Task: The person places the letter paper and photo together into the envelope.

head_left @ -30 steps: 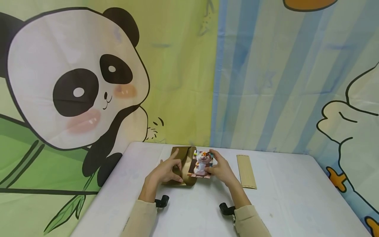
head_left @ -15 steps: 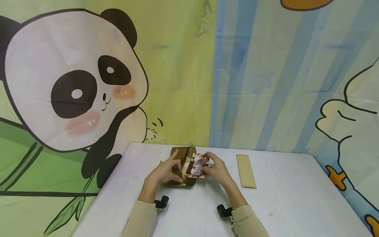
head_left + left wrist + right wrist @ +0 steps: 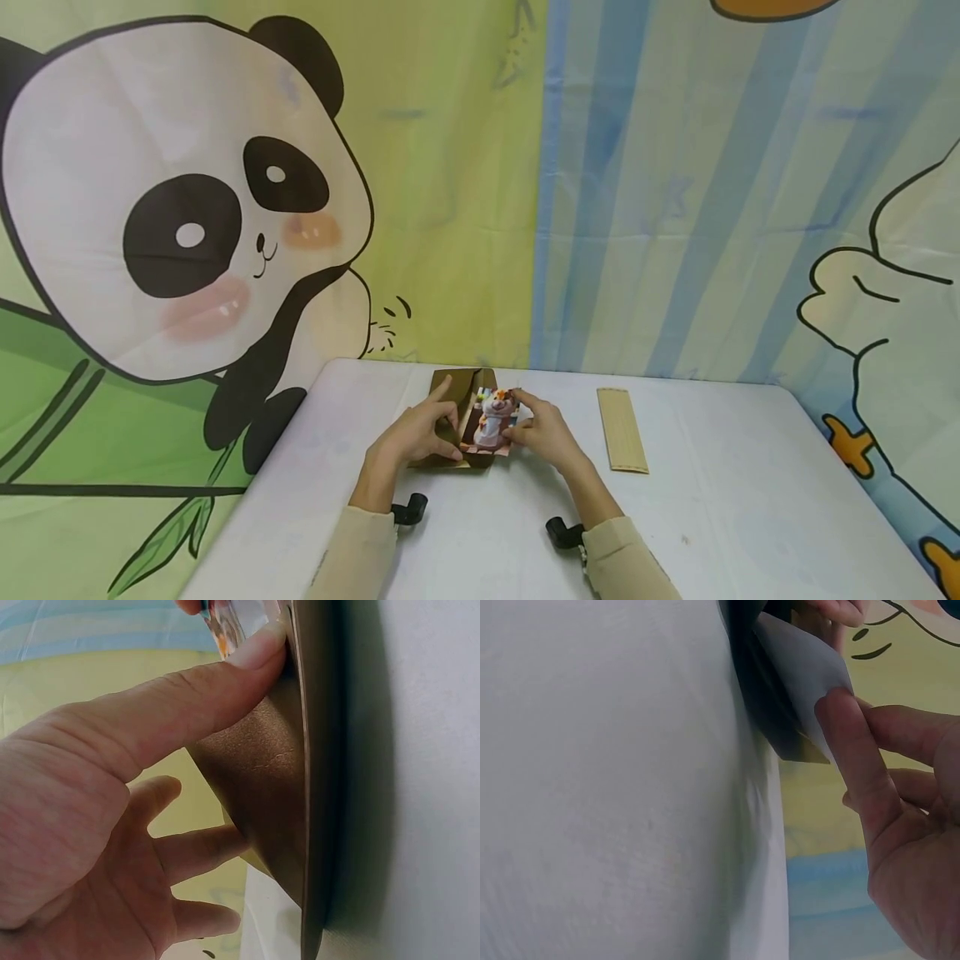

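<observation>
While left hand [image 3: 416, 433] holds matte brown envelope [image 3: 457, 417], right hand [image 3: 543, 433] pinches glossy rect. photo [image 3: 491, 421]

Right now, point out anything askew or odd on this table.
Nothing looks damaged or spilled. The photo sits tilted, partway in the envelope, pinched by the right hand while the left hand holds the envelope.

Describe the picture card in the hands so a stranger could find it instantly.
Start at the white table below the panda backdrop. Near its far edge lies a brown paper envelope. The glossy hamster photo card, pinched by the right hand, is the only colourful item there.
</observation>
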A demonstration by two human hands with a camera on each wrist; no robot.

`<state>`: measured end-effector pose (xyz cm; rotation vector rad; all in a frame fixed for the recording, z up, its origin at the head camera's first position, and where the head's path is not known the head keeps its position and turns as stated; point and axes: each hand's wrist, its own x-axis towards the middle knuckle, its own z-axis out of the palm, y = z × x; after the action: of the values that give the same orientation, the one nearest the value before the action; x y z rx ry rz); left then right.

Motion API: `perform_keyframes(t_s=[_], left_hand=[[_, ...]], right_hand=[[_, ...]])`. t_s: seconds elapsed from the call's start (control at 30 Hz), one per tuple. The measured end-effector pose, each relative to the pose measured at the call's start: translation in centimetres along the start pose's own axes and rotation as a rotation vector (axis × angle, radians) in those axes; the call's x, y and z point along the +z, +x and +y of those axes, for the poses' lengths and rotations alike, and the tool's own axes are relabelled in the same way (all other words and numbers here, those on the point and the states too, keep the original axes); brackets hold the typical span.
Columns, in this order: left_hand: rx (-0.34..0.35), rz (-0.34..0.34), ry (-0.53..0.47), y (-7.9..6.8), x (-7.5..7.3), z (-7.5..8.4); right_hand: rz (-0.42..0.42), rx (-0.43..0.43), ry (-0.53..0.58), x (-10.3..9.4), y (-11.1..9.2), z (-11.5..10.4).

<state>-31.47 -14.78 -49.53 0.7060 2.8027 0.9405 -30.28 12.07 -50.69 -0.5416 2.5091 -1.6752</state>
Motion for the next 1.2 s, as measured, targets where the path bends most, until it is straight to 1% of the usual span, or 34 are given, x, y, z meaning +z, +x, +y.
perform_keyframes(t_s=[0.2, 0.5, 0.6, 0.73, 0.93, 1.07, 1.2], left_hand=[[0.004, 0.007, 0.002, -0.2, 0.0, 0.1], [0.010, 0.007, -0.017, -0.2, 0.0, 0.1], [0.006, 0.004, -0.014, -0.1, 0.0, 0.0], [-0.001, 0.004, -0.011, -0.2, 0.0, 0.0], [0.004, 0.005, -0.013, -0.3, -0.1, 0.0], [-0.006, 0.006, -0.012, -0.2, -0.1, 0.1], [-0.005, 0.005, -0.020, -0.2, -0.1, 0.1]], right_hand=[[-0.024, -0.014, 0.010, 0.7, 0.3, 0.2], [-0.025, -0.027, -0.064, 1.7, 0.8, 0.1], [-0.027, -0.028, -0.047, 2.0, 1.0, 0.0], [-0.014, -0.046, -0.038, 2.4, 1.3, -0.1], [0.020, -0.056, -0.086, 2.7, 1.7, -0.4], [0.018, -0.066, -0.107, 2.9, 1.8, -0.6], [0.008, -0.060, -0.098, 3.1, 2.0, -0.6]])
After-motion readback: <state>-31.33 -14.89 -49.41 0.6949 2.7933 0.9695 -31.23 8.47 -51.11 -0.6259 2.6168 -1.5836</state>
